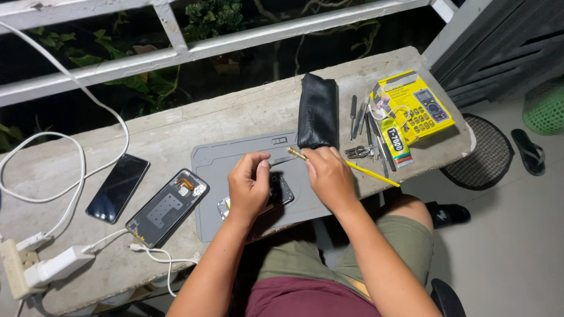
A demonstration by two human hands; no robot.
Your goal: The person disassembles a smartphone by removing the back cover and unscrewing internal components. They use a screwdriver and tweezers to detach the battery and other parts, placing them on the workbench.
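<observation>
Fingers [322, 157] around yellow screwdriver [352, 167]

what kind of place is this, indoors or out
Probably a balcony or porch used as a makeshift phone repair spot: a concrete ledge under a white railing with plants behind, a grey work mat and small tools.

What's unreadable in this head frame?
- Small dark part on the grey mat: mostly covered by the left hand.
- Yellow tool: its middle is hidden in the right hand; tip too small to identify.
- White power strip: cut off by the left edge.
- Loose metal tools: too small to tell types.
</observation>
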